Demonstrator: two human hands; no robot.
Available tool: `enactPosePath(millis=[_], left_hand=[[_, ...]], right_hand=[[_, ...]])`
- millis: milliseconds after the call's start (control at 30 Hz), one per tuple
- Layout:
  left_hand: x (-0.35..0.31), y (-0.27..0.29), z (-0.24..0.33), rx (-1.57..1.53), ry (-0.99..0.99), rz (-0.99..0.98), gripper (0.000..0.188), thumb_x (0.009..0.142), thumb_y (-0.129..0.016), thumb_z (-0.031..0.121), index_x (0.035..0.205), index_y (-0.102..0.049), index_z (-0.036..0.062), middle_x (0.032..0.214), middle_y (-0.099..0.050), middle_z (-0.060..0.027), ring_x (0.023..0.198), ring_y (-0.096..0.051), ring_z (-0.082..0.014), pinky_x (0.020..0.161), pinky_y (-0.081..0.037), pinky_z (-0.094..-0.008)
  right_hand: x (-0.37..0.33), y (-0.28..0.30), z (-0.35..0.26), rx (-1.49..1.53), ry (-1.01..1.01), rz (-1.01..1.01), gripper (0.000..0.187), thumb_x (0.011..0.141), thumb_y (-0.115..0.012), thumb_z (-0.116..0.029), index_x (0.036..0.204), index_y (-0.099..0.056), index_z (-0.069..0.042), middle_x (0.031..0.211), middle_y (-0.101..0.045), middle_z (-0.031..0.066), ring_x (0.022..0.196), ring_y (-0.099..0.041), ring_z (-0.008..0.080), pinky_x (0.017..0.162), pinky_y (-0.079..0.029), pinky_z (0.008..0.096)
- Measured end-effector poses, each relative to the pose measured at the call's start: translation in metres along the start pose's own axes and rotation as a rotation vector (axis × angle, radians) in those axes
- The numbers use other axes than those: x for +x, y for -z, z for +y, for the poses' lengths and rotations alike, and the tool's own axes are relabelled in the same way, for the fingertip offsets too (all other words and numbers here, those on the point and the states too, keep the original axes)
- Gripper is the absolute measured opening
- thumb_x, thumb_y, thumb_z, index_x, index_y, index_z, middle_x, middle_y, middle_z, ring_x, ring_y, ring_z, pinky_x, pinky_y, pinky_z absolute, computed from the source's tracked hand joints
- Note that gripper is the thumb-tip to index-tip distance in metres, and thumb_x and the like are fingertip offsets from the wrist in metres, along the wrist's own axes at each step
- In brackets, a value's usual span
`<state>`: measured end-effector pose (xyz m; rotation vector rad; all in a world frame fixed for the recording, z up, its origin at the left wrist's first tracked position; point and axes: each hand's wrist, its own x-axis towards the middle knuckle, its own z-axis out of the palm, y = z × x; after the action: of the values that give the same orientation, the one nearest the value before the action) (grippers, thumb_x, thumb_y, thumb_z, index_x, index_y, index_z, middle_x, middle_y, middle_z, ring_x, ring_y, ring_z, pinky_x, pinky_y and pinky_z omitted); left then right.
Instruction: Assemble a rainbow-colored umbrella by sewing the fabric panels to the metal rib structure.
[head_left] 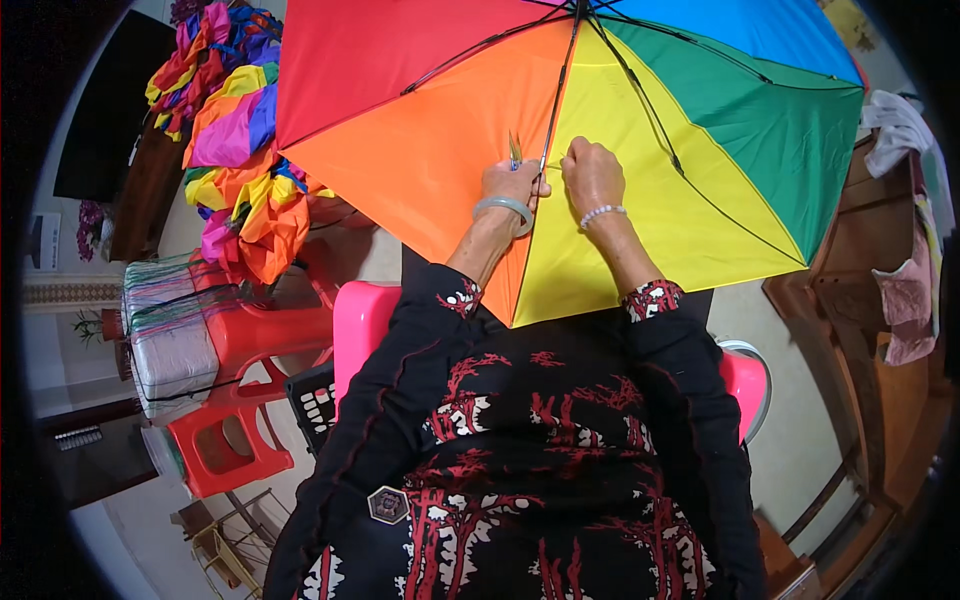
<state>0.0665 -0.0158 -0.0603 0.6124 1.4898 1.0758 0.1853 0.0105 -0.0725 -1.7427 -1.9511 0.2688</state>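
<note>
An open umbrella (640, 200) with red, orange, yellow, green and blue panels lies inside-up before me, its dark ribs showing. My left hand (512, 184), a pale bangle at its wrist, is closed at the rib (552, 122) along the orange and yellow seam. Out of that hand sticks a small pointed metal tool (515, 150), which looks like thread snips. Just right of the rib, over the yellow panel, my right hand (594, 182) is closed in a pinch. A thin line runs between the hands; what the right fingers hold is too small to make out.
At the left, a heap of multicoloured umbrella fabric (245, 150) hangs above red stools (255, 330). A plastic-wrapped bundle with coloured threads (170, 335) rests there. Pink chair sides (362, 325) flank me. Wooden furniture (880, 400) with draped cloths (905, 300) stands at the right.
</note>
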Motion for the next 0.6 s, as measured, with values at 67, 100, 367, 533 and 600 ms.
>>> enactPosePath(millis=[67, 100, 367, 533, 600], left_hand=[[0.000, -0.001, 0.000, 0.004, 0.001, 0.008, 0.017, 0.082, -0.053, 0.012, 0.070, -0.056, 0.0007, 0.057, -0.058, -0.0083, 0.039, -0.043, -0.0101, 0.036, -0.033, -0.0236], [0.000, -0.001, 0.000, 0.005, 0.001, 0.017, 0.017, 0.082, -0.052, 0.011, 0.070, -0.056, 0.0004, 0.058, -0.059, -0.0091, 0.039, -0.042, -0.0103, 0.036, -0.033, -0.0237], [0.000, 0.000, 0.003, -0.029, 0.012, 0.009, 0.013, 0.082, -0.052, 0.005, 0.073, -0.055, -0.0030, 0.057, -0.058, -0.0104, 0.040, -0.049, -0.0129, 0.036, -0.035, -0.0243], [0.008, 0.003, 0.002, -0.020, 0.016, -0.023, 0.016, 0.082, -0.053, 0.005, 0.069, -0.053, -0.0043, 0.054, -0.056, -0.0113, 0.039, -0.051, -0.0153, 0.035, -0.036, -0.0254], [0.010, 0.001, 0.001, -0.064, 0.037, -0.025, 0.018, 0.083, -0.054, 0.005, 0.068, -0.053, -0.0040, 0.053, -0.056, -0.0112, 0.039, -0.051, -0.0157, 0.035, -0.036, -0.0258]], right_hand=[[-0.001, 0.002, -0.004, -0.029, 0.001, -0.026, 0.012, 0.078, -0.058, -0.015, 0.080, -0.060, -0.003, 0.077, -0.062, 0.0172, 0.070, -0.063, 0.0325, 0.060, -0.052, 0.0401], [-0.001, 0.003, -0.006, -0.041, 0.006, -0.069, 0.011, 0.078, -0.058, -0.015, 0.080, -0.060, -0.004, 0.078, -0.062, 0.0171, 0.072, -0.063, 0.0323, 0.060, -0.051, 0.0405], [-0.001, 0.013, -0.011, -0.003, 0.029, -0.272, 0.010, 0.080, -0.055, -0.013, 0.081, -0.059, -0.003, 0.081, -0.063, 0.0171, 0.079, -0.063, 0.0325, 0.066, -0.051, 0.0414], [0.005, 0.002, -0.004, 0.063, 0.141, -0.247, 0.013, 0.080, -0.053, -0.013, 0.080, -0.058, -0.001, 0.079, -0.063, 0.0183, 0.078, -0.062, 0.0341, 0.068, -0.050, 0.0423], [0.007, -0.006, 0.000, 0.086, 0.164, -0.225, 0.014, 0.081, -0.053, -0.013, 0.079, -0.058, -0.001, 0.078, -0.062, 0.0186, 0.078, -0.061, 0.0346, 0.068, -0.049, 0.0427]])
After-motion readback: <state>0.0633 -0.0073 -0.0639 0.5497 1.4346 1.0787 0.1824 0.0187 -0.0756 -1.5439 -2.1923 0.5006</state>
